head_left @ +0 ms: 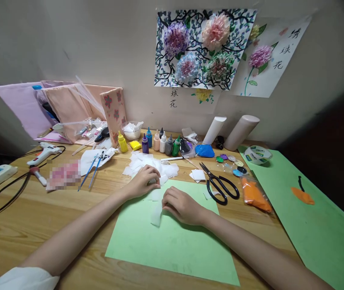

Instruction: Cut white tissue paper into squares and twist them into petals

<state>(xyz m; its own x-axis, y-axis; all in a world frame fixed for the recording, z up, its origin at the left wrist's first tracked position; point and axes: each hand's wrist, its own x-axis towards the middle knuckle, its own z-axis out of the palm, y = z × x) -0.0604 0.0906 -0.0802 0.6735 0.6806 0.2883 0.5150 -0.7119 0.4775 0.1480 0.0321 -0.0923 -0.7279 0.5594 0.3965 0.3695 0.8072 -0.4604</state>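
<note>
Green sheet (172, 241): lies flat on the desk (39, 217), nearest the viewer; bare except for the tissue at its far edge.
Right hand (182, 206): rests on the sheet, fingers curled down onto a white tissue strip (156, 215); the grip itself is hidden under the hand.
Left hand (144, 181): at the sheet's far edge, fingers bent and pinching white tissue where the tissue pile (150, 165) begins.
Progress: judged early; only a few tissue pieces lie on the sheet, no flower shape is formed, and most cut squares remain in the pile.
Scissors (220, 186): lie shut on the desk, right of the hands, beside an orange packet (255, 195).
Second green sheet (305, 217): far right, carrying an orange paper shape (302, 196).
Paint bottles (160, 143): a capped row behind the pile, each showing its own colour.
Small bowl (132, 131): behind the bottles, holding white scraps.
Glue gun (45, 153): far left, lying on its cord.
Wall picture (202, 48): four tissue flowers, finished.
</note>
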